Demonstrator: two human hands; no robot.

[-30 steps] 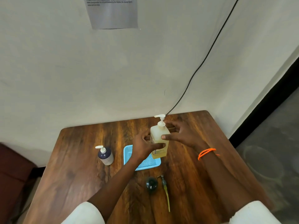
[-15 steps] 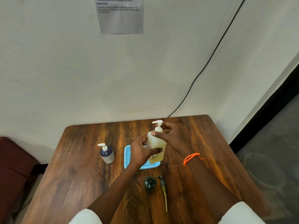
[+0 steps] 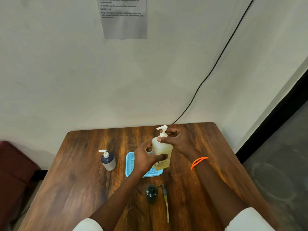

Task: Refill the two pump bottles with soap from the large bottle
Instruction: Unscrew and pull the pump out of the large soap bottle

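Observation:
The large bottle of yellow soap, with a white pump, stands upright at the right edge of a blue tray. My left hand grips its body from the left. My right hand wraps the bottle's shoulder and the collar of its pump. A small dark blue pump bottle with a white pump stands to the left of the tray. Nearer to me stands a small dark open bottle, and its removed pump with a long tube lies beside it on the table.
The wooden table ends at a white wall behind. A black cable runs down the wall to the table's back edge. A printed sheet hangs on the wall. A dark red seat stands at the left.
My right hand has slid from the bottle's side up onto its shoulder and pump collar. The bottle has shifted slightly left toward the tray. My head has tilted, lowering the scene in view.

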